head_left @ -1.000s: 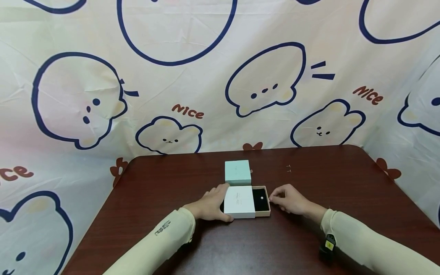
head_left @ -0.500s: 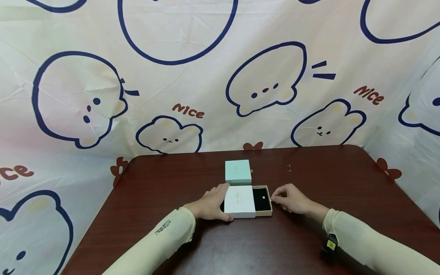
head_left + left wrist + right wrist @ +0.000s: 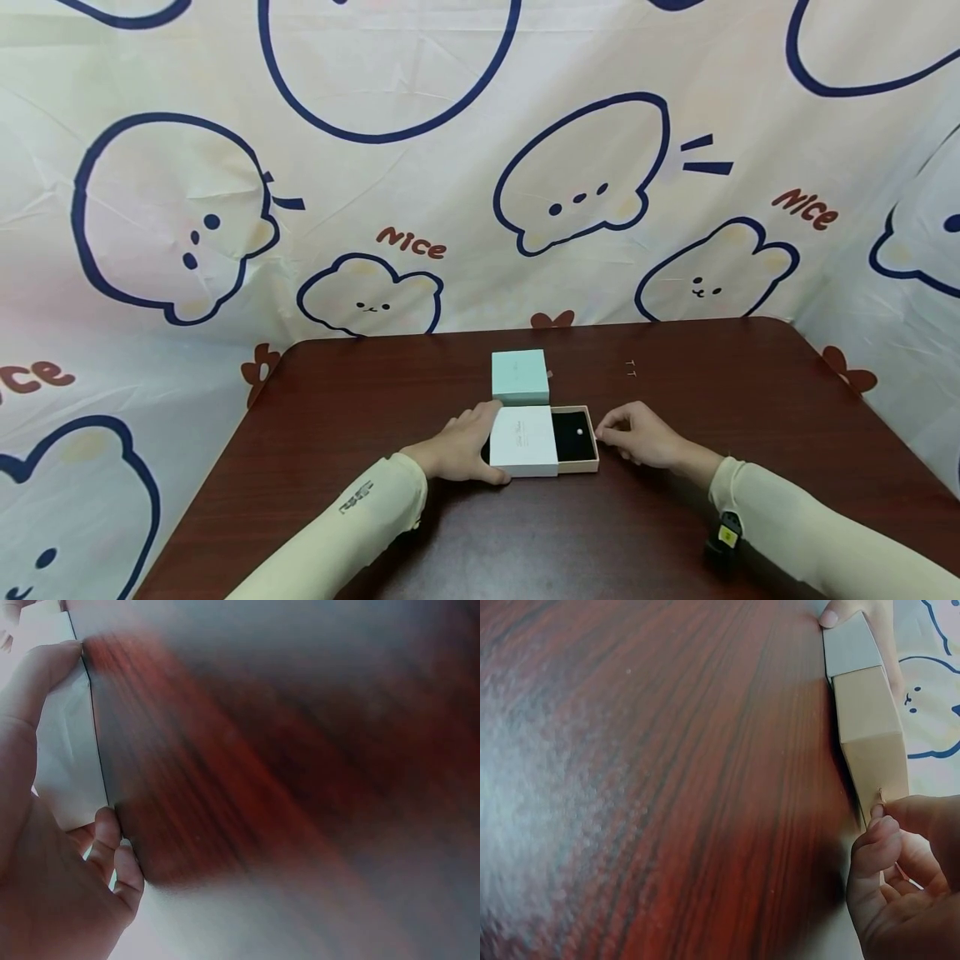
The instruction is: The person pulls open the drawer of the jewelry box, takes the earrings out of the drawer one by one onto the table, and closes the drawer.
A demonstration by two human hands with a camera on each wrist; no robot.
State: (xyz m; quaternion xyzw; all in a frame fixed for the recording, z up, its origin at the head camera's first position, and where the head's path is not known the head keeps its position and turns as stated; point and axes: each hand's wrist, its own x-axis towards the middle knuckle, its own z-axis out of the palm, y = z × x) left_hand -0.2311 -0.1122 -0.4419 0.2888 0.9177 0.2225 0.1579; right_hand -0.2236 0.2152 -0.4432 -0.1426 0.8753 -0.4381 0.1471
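Drawer [image 3: 578,467] sliding farther out of its white box sleeve [image 3: 523,446], baring more black lining [image 3: 571,447], right hand's [image 3: 639,435] grip pinching its pull tab [image 3: 880,796], left hand [image 3: 459,443] clasping the sleeve, all on the counter [image 3: 375,383] just before the mint-green box [image 3: 519,375]!

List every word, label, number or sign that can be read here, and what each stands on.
"Nice", twice, on the patterned backdrop.
"ce", cut off by the left edge, same backdrop.
White box and mint box: lettering too small to read.
Left sleeve: dark marking, unreadable.
Black wrist device: yellow label, nothing readable.
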